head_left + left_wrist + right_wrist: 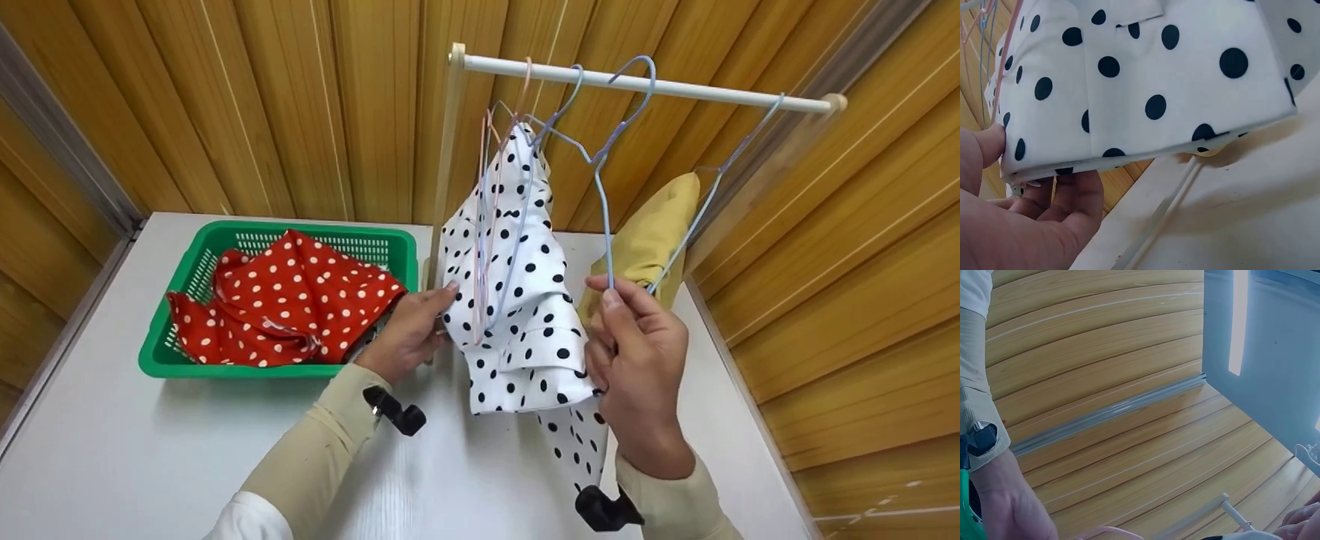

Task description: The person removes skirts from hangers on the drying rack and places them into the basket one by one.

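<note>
The right hand [641,360] pinches a thin blue wire hanger [601,157] between its thumb and first finger, with no gap left. The hanger's hook is over the round white rail [712,92]. The left hand [409,330] has its fingers part-bent around the side edge of a white cloth with black dots [540,285] — thumb in front, the others under it. This dotted cloth hangs below the rail, above the white worktop [112,435]; I can't tell which hanger bears it.

A few things could go wrong. The left thumb is close to a thin pink wire hanger [1008,59], so a tug on the cloth could pull that along and make a tangle. If the right hand lifts the blue hanger too high, its hook could pop off the rail. The smooth cloth might slide off its wire if one side is pulled harder. A plain yellow cloth [660,217] hangs just behind the right hand — a bump could knock it down. The red cloth with white dots [300,300] in the green plastic basket [247,370] looks safe, well apart from the hangers.
</note>
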A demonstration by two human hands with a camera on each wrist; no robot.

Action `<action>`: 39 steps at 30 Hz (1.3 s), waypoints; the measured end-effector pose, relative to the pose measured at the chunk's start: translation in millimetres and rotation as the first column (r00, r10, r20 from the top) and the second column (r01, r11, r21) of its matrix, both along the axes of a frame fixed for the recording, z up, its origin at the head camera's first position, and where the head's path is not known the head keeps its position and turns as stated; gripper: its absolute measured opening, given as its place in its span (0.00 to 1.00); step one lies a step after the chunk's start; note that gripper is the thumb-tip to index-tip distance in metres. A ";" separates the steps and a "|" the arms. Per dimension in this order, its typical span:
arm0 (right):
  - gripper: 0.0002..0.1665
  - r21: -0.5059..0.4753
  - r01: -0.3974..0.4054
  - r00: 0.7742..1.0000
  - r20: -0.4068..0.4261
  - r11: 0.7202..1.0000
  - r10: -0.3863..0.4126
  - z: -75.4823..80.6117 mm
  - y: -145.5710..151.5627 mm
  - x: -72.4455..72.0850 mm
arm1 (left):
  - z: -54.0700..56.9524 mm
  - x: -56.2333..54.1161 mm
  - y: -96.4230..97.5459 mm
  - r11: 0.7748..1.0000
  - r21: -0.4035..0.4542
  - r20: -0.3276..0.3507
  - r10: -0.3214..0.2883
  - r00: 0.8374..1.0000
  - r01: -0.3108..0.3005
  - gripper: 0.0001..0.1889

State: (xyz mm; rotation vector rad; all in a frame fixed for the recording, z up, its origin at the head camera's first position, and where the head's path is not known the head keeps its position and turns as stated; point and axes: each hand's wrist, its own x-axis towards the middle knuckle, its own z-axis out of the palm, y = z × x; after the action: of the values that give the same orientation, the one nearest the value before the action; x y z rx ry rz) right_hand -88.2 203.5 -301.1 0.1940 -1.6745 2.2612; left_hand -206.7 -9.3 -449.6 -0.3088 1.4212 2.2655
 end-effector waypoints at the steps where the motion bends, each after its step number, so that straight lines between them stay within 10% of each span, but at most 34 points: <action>1: 0.12 -0.005 0.006 1.000 0.013 1.000 -0.006 0.5 0.8 -0.5 | 0.6 -0.8 -2.0 1.000 0.006 -0.008 0.004 1.000 -0.004 0.19; 11: 0.14 -0.122 0.061 0.988 0.147 0.991 -0.042 6.0 10.1 -3.7 | 5.8 -5.1 -13.6 0.985 -0.158 -0.087 -0.077 0.993 0.063 0.18; 25: 0.16 -0.375 0.135 0.989 0.114 0.917 -0.099 5.0 16.8 -10.6 | 3.3 6.3 -17.6 0.937 -0.348 -0.165 -0.030 0.986 -0.029 0.21; 39: 0.17 -0.342 0.189 0.977 0.158 0.921 -0.142 13.4 23.5 -12.5 | 8.9 45.8 -16.0 0.865 -0.454 -0.432 -0.004 0.902 -0.213 0.16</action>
State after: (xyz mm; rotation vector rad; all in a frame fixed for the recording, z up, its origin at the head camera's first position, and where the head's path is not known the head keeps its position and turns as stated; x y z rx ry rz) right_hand -100.7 226.9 -287.7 -0.1784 -1.2498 2.4363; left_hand -160.9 -25.3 -440.8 -0.0452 2.2696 2.0971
